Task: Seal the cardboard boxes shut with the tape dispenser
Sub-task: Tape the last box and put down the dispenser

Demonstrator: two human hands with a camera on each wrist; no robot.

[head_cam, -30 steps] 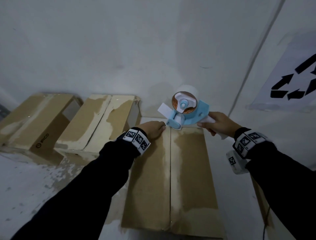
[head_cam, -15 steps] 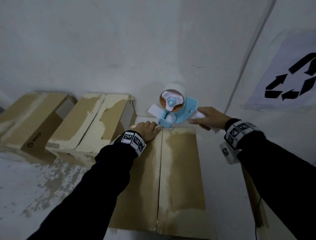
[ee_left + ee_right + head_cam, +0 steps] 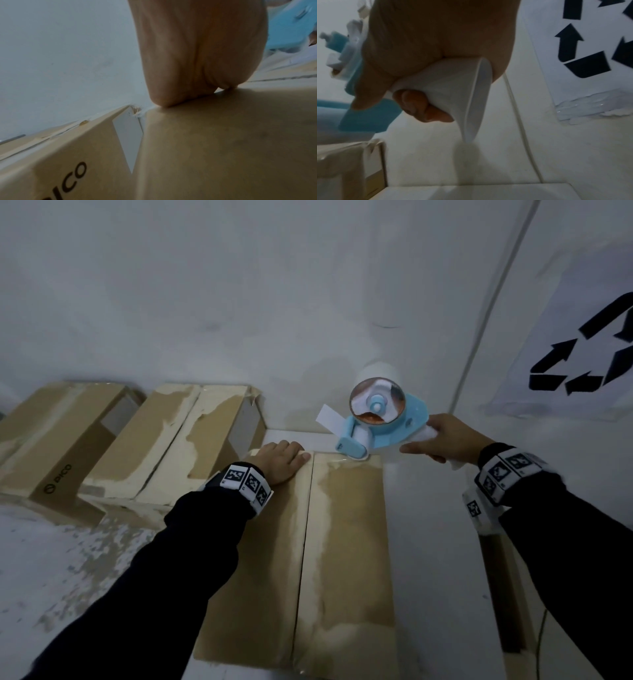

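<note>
A long cardboard box (image 3: pixel 346 559) lies in front of me with its two top flaps closed along a centre seam. My left hand (image 3: pixel 281 460) rests palm down on the far end of the left flap (image 3: pixel 223 142), fingers flat. My right hand (image 3: pixel 445 440) grips the white handle (image 3: pixel 453 86) of a blue tape dispenser (image 3: pixel 376 422). The dispenser's front roller sits at the box's far edge, just right of the seam. A loose white tape end (image 3: pixel 329 419) sticks out to the left of the dispenser.
Two more cardboard boxes (image 3: pixel 191 440) (image 3: pixel 58 440) lie side by side at the left against the white wall. A sheet with a recycling symbol (image 3: pixel 582 354) hangs on the right wall. Another cardboard piece (image 3: pixel 507 594) stands at the right, under my right arm.
The dispenser has come down to the box's far edge and shifted a little right of the seam. My left hand stays flat on the left flap.
</note>
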